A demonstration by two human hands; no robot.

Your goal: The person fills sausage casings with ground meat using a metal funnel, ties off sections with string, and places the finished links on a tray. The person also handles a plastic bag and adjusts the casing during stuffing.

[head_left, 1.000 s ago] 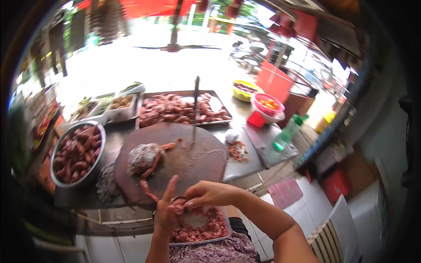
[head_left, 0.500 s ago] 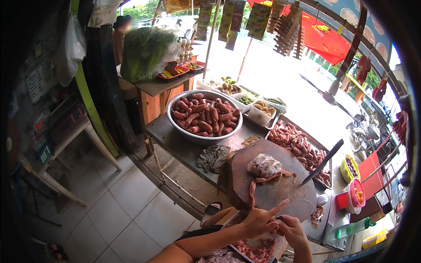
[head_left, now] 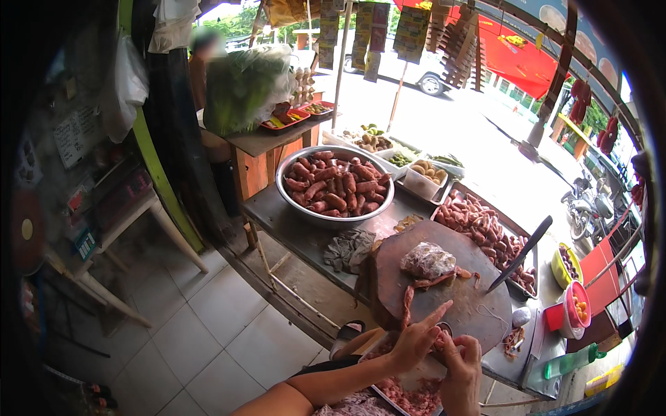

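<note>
**Hands busy over the meat tray**

Both hands are down at the bottom edge, right above a tray of minced meat. The left hand has its forefinger sticking out and the rest curled around a small funnel-like thing; the right hand pinches at it from below. Just beyond sits a round chopping board with a knife stuck in it, and a big bowl of sausages further off.
</note>
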